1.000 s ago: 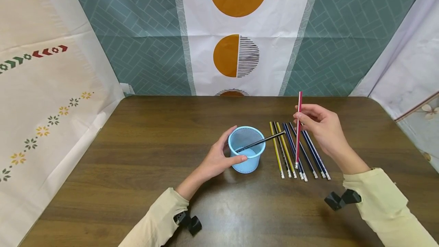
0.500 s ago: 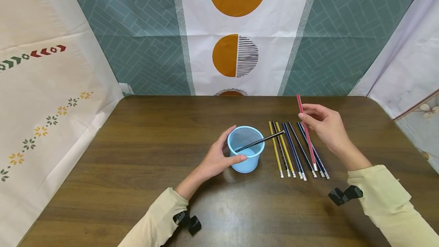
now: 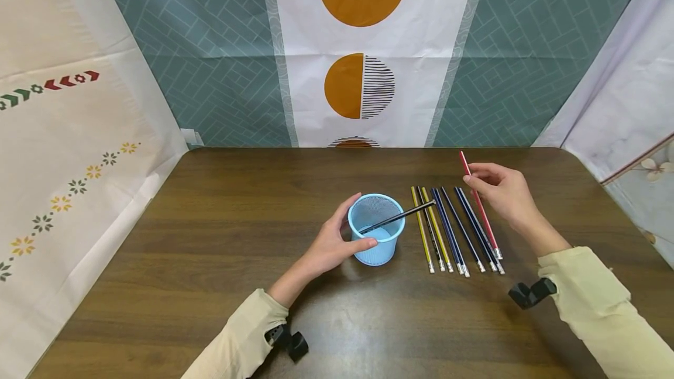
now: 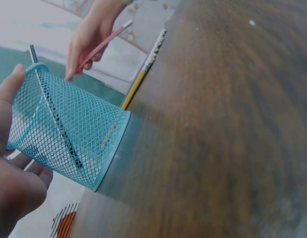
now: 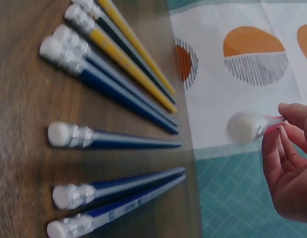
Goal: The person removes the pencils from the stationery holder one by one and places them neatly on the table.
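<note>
A light blue mesh pencil cup (image 3: 376,250) stands upright on the table, and my left hand (image 3: 333,243) grips its left side, thumb across the front near the rim. One black pencil (image 3: 405,213) leans inside it, its end jutting past the right rim. My right hand (image 3: 497,190) pinches a red pencil (image 3: 481,209) between thumb and fingers, white eraser end toward me. In the right wrist view its eraser (image 5: 245,127) shows in front of the fingers, above the table. Below it lie blue pencils (image 3: 459,224), close to the red one's lower end in the head view.
Yellow pencils (image 3: 423,230) and a black pencil (image 3: 430,228) lie between the cup and the blue ones, eraser ends toward me. The brown wooden table (image 3: 221,209) reaches back to a patterned curtain (image 3: 231,75). Cloth hangs at both sides.
My right hand has moved right and slightly down with the red pencil. That pencil has turned from nearly vertical in view to a slant over the rightmost blue pencils. My left hand stays on the cup.
</note>
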### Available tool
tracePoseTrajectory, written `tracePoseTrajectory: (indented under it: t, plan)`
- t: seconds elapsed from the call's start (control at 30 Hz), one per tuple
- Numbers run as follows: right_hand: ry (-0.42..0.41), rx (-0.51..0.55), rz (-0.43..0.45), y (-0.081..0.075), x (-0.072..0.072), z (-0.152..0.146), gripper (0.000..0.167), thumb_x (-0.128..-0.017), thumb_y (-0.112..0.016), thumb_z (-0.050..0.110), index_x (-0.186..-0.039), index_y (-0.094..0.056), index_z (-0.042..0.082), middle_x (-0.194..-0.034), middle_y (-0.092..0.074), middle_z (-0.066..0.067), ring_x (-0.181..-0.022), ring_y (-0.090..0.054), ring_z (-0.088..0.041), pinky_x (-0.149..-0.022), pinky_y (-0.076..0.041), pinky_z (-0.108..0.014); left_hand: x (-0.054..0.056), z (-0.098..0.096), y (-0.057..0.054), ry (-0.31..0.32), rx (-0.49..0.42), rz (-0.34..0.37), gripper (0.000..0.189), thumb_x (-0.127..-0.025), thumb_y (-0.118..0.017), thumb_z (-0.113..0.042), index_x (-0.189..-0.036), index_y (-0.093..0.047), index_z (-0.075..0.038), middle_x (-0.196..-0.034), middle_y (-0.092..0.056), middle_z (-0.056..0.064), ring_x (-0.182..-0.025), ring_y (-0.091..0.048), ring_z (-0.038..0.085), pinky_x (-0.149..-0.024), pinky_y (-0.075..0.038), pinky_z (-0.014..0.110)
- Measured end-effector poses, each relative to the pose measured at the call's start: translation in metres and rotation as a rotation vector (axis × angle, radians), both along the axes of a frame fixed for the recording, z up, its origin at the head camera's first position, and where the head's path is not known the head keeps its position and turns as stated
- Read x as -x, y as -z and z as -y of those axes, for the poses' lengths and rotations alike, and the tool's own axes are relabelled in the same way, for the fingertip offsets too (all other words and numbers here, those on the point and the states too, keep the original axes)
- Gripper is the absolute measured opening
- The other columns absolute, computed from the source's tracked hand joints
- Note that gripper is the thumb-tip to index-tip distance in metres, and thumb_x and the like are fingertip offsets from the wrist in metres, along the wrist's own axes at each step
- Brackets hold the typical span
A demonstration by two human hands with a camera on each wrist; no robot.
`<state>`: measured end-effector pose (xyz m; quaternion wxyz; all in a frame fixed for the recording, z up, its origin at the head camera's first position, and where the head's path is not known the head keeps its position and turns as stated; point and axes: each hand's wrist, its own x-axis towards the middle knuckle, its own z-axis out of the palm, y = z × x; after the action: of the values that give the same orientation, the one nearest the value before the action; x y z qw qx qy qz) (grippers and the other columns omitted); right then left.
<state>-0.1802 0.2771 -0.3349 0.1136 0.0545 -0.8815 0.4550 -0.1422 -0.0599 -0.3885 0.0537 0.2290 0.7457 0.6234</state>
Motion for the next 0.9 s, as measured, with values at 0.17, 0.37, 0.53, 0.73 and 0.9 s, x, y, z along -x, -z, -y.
tracePoseTrajectory:
  t: [0.17, 0.37, 0.53, 0.73, 0.9]
  plan:
    - [0.025, -0.056, 0.020, 0.007, 0.006, -0.008, 0.040, -0.092, -0.067, 0.023, -0.120, -0.063, -0.007, -0.087, -0.070, 0.002, -0.070, -0.057, 0.008, -0.060, -0.043, -0.015, 0.000, -0.001, 0.000, 0.002, -0.007, -0.002, 0.087, -0.079, -0.081, -0.017, -0.151, -0.031, -0.012, -0.137, -0.049, 0.013, -0.122, -0.050, 0.028, -0.102, -0.035, 0.045]
    - [0.032, -0.048, 0.095, 0.015, 0.010, -0.018, 0.043, -0.093, -0.067, 0.023, -0.121, -0.060, -0.009, -0.089, -0.069, -0.003, -0.066, -0.059, 0.003, -0.055, -0.050, -0.023, 0.000, -0.001, -0.001, 0.005, -0.016, -0.004, 0.088, -0.079, -0.081, -0.016, -0.151, -0.031, -0.012, -0.136, -0.049, 0.013, -0.122, -0.051, 0.029, -0.102, -0.036, 0.045]
    - [0.042, -0.070, 0.115, 0.024, 0.013, -0.028, 0.043, -0.093, -0.066, 0.023, -0.121, -0.059, -0.010, -0.091, -0.069, -0.009, -0.060, -0.060, -0.001, -0.053, -0.052, -0.028, 0.000, 0.000, -0.001, 0.008, -0.012, -0.009, 0.088, -0.079, -0.081, -0.018, -0.151, -0.030, -0.012, -0.137, -0.049, 0.013, -0.122, -0.050, 0.029, -0.102, -0.036, 0.045]
    - [0.046, -0.122, 0.128, 0.033, 0.014, -0.036, 0.043, -0.094, -0.064, 0.023, -0.120, -0.059, -0.011, -0.103, -0.065, -0.028, -0.059, -0.059, -0.011, -0.052, -0.051, -0.030, 0.000, 0.000, 0.000, 0.010, -0.011, -0.014, 0.088, -0.079, -0.081, -0.019, -0.151, -0.030, -0.012, -0.137, -0.048, 0.012, -0.123, -0.049, 0.028, -0.102, -0.035, 0.045]
    - [0.043, -0.150, 0.175, 0.038, 0.014, -0.040, 0.046, -0.096, -0.062, 0.026, -0.123, -0.057, -0.011, -0.110, -0.061, -0.032, -0.058, -0.059, -0.013, -0.053, -0.051, -0.031, 0.000, 0.000, 0.001, 0.011, -0.011, -0.013, 0.088, -0.079, -0.081, -0.021, -0.151, -0.030, -0.012, -0.138, -0.048, 0.013, -0.124, -0.048, 0.028, -0.102, -0.035, 0.046]
